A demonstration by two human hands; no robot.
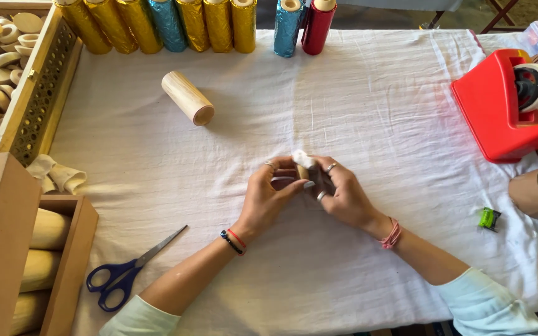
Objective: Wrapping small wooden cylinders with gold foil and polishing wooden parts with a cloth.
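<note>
We see both hands meeting over the middle of the bench [368,93], which is covered with a white cloth. The left hand [268,198] and the right hand [342,191] each have their grip closed on a small wooden piece [302,170] held between them, just above the cloth. A bit of white wadding [302,157] sits on top of the piece; we cannot tell how it is fixed.

Up and to the left of the hands, well apart from them, a wooden cylinder [187,98] lies on its side. Blue-handled scissors [126,272] lie near the left forearm, blades apart. Along the far edge stand foil rolls [168,25] in gold, blue and red. A red tape dispenser [505,106] sits at the right, with a small green object [488,218] near the right forearm. At the left, a wooden box [35,87] holds wooden rings, and lower compartments [63,261] hold more wooden cylinders.
</note>
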